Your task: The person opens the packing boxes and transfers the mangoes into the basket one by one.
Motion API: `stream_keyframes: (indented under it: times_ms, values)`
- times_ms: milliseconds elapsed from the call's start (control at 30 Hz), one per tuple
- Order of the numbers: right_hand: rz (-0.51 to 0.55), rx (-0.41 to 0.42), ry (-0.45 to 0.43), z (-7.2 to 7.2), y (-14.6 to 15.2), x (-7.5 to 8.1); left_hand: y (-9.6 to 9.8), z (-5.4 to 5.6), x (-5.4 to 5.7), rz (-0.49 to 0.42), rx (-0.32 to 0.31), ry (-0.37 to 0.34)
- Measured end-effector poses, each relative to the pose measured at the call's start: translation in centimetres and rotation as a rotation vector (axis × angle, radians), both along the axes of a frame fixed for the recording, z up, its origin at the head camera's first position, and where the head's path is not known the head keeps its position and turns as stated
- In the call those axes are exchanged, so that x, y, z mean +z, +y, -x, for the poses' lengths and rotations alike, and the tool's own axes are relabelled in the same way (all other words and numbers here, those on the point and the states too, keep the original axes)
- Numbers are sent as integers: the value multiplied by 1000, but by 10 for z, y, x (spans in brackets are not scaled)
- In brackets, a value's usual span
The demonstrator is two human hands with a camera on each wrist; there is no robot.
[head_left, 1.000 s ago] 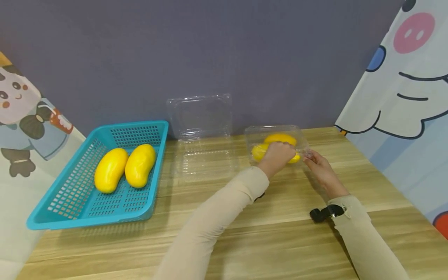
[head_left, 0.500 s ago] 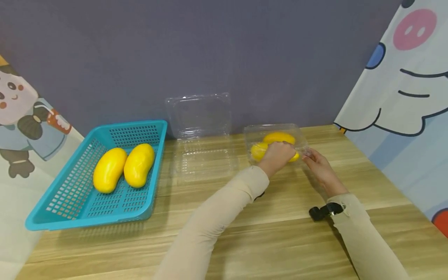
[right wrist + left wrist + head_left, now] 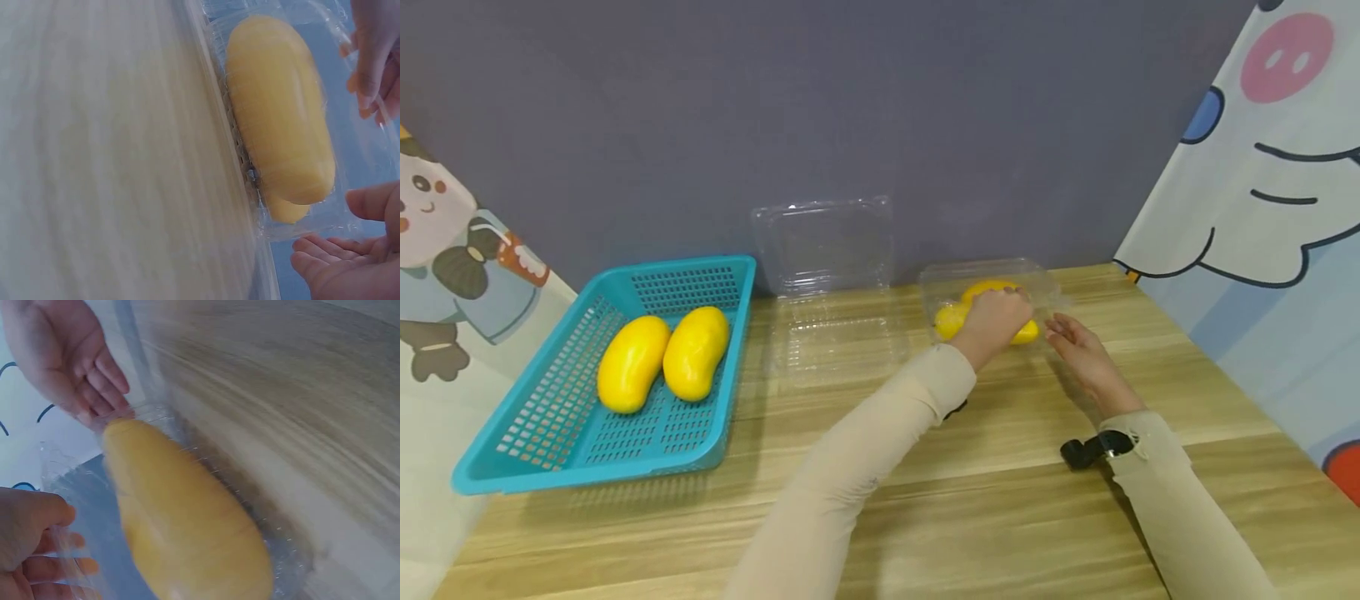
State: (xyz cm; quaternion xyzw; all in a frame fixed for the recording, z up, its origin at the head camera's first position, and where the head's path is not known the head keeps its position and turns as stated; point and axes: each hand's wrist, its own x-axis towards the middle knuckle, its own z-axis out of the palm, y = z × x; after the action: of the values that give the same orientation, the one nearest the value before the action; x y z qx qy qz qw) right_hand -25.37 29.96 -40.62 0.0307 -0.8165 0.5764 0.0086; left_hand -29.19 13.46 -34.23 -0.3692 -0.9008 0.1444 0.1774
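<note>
Two yellow mangoes (image 3: 951,320) lie inside a clear plastic clamshell box (image 3: 976,267) at the back right of the table. Over its front, my left hand (image 3: 997,321) holds the edge of the lid; in the left wrist view its thumb lies on one side of the thin plastic, with fingers showing through it. My right hand (image 3: 1086,358) is at the box's right end. In the right wrist view, that right hand (image 3: 356,262) has its thumb and fingers spread apart beside the plastic, gripping nothing. One mango (image 3: 187,512) fills much of the left wrist view.
A second clamshell box (image 3: 838,333) stands with its lid raised against the grey backdrop, left of the hands. Further left, a blue perforated basket (image 3: 739,358) holds two more mangoes (image 3: 634,364). Printed cloth (image 3: 1262,208) borders the table's right side.
My right fingers have let go of the box's right corner and spread. My left hand has shifted slightly up and back, with the box moving a little toward the backdrop.
</note>
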Motion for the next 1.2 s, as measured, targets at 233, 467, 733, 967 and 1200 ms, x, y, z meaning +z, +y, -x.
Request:
stream_keyframes:
  times_ms: [233, 467, 733, 967, 1200]
  values:
    - [-6, -1, 1, -1, 1, 1, 1, 3, 15, 16, -6, -91]
    - [-8, 1, -3, -2, 0, 3, -3, 12, 30, -57, -12, -116]
    - [1, 12, -18, -2, -1, 0, -16, 21, 46, -167, 14, -71]
    - [-15, 9, -25, -2, 0, 1, -25, 29, 61, -222, 61, 32]
    - [-9, 19, -33, -3, 2, 0, -35, 39, 66, -268, 83, 45]
